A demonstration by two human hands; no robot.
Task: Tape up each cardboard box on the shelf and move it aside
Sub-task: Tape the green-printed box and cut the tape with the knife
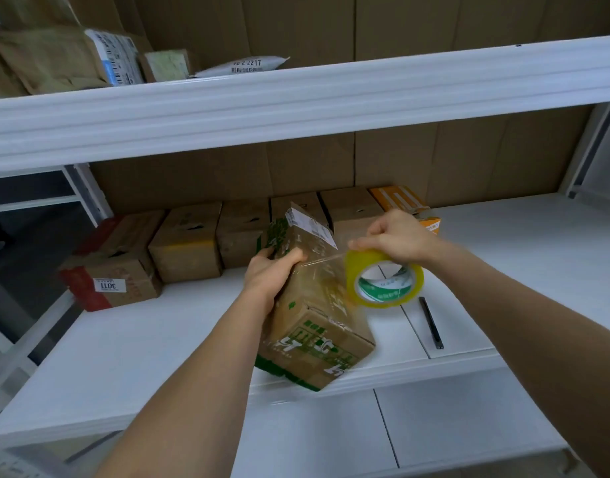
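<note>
The cardboard box (pixel 314 305) with green print stands tilted on the white shelf (pixel 124 339), its near lower corner at the shelf's front edge. The left hand (pixel 269 270) clasps its upper left side, fingers curled over the top. Just right of that grip, the right hand (pixel 393 236) holds a yellowish tape roll (pixel 383 281), a clear strip stretched from it to the box. A black pen (pixel 431 322) lies below the right hand. Behind both hands, a row of boxes (pixel 193 243) lines the back.

Orange box (pixel 405 205) partly behind right hand (pixel 393 236), label (pixel 108 285) small print illegible, parcels (pixel 38 60) cropped left
</note>
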